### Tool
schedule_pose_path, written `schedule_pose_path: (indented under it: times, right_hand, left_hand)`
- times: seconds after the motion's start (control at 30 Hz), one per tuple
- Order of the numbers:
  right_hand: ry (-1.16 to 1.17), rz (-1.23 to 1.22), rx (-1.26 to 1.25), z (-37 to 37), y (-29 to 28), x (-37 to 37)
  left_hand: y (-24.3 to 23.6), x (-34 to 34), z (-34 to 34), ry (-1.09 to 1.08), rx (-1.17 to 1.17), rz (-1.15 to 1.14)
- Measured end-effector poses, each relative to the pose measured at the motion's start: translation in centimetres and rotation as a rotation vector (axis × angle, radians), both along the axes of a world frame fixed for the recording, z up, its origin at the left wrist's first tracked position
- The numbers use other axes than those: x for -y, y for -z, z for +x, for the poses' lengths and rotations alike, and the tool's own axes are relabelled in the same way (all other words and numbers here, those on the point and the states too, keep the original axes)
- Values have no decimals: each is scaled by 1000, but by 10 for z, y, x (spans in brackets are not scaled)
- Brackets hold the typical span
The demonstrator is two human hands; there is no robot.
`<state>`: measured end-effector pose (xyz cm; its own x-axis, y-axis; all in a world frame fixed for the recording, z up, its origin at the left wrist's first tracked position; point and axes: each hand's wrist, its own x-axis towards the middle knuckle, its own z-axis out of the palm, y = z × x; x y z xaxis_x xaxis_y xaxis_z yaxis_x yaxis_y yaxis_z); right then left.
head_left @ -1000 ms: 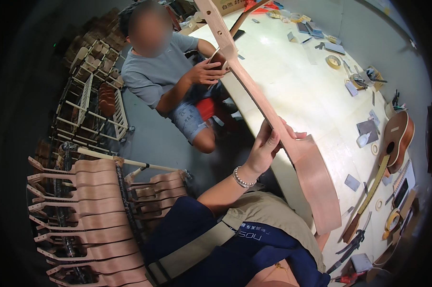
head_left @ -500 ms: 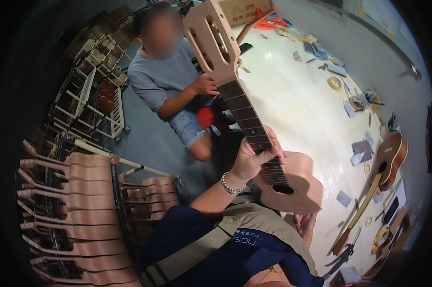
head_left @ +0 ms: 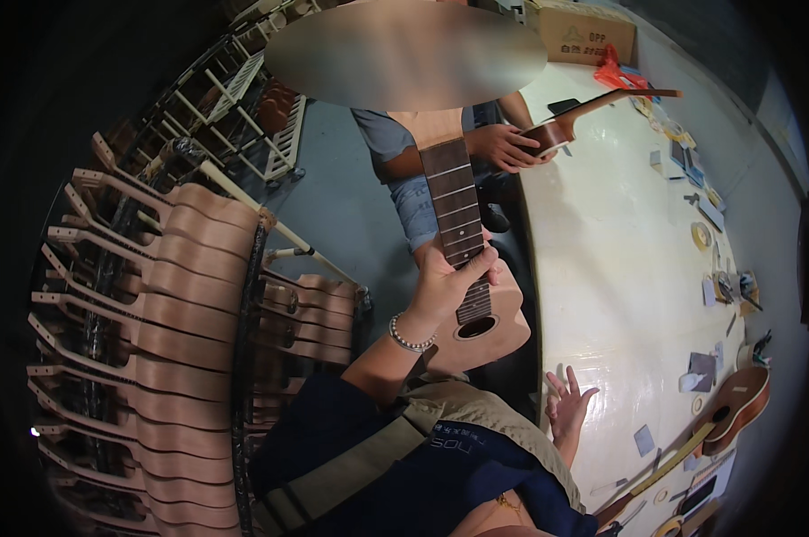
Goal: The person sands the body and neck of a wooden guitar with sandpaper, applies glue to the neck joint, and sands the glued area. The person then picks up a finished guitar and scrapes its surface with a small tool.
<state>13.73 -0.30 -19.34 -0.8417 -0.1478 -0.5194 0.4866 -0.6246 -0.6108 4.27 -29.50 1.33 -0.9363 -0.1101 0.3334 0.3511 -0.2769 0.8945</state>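
Note:
My left hand [head_left: 452,285], with a beaded bracelet at its wrist, is wrapped around the neck of an unfinished pale wood ukulele [head_left: 503,320]. The instrument has a dark fretboard and a round sound hole, and its body hangs in front of my apron. A blurred patch covers most of its headstock end. My right hand [head_left: 568,408] is held over the table's near edge, fingers spread, with nothing in it and apart from the ukulele.
A seated person facing me holds a brown ukulele [head_left: 552,139] by the table [head_left: 592,286]. Another finished ukulele [head_left: 731,407] lies at the right among tapes and sanding pads. At left stands a rack of several unfinished bodies [head_left: 190,331]. A cardboard box [head_left: 583,36] sits at the far end.
The ukulele in my left hand has shifted left, away from the table. My right hand has left its body and opened. The view has turned, and the other person's brown ukulele now shows.

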Motion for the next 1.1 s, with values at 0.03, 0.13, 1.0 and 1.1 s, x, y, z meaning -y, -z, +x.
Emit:
schedule_pose_path:
  times: [0.03, 0.13, 1.0, 1.1]
  right_hand:
    - [-41, -5, 3, -7, -1, 6]
    - [-118, 15, -6, -19, -4, 22]
    - [-743, 138, -29, -15, 0, 55]
    - [-773, 155, -39, -12, 4, 70]
  left_hand:
    - [-2, 7, 4, -34, -6, -29]
    - [-5, 19, 20, -107, 0, -123]
    - [88, 78, 158, -903, 151, 66]
    - [154, 113, 196, -807, 302, -4]
